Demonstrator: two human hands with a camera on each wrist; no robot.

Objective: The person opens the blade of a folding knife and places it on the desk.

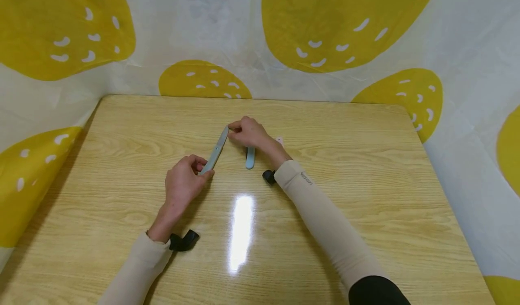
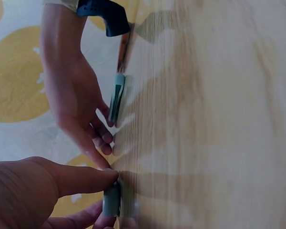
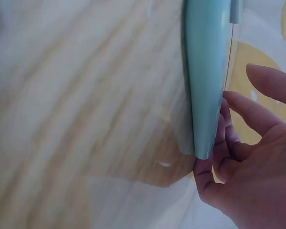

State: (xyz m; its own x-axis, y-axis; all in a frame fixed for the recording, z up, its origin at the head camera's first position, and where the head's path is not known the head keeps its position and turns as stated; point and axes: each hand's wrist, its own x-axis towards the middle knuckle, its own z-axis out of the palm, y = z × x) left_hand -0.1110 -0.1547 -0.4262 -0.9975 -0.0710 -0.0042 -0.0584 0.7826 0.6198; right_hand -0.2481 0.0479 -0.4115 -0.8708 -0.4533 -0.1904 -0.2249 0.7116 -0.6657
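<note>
My left hand (image 1: 184,178) pinches the handle of an unfolded folding knife (image 1: 213,158). The handle is pale grey-green, and the grey blade points up and away to the right. In the left wrist view the thumb of the left hand (image 2: 33,191) presses on the handle end. At the blade's tip, fingertips of my right hand (image 1: 252,133) touch or nearly touch it. In the right wrist view the thumb of that right hand (image 3: 262,152) stands apart from the fingers. Partly hidden under this hand lies a light blue, long-handled thing (image 1: 250,158), rounded at its end.
A small pinkish piece with a hole (image 1: 280,140) shows behind the right wrist, mostly hidden. Both wrists carry black camera mounts (image 1: 184,241). The wood-grain table (image 1: 345,160) meets a white curtain with yellow fruit prints (image 1: 300,86) at the back and sides.
</note>
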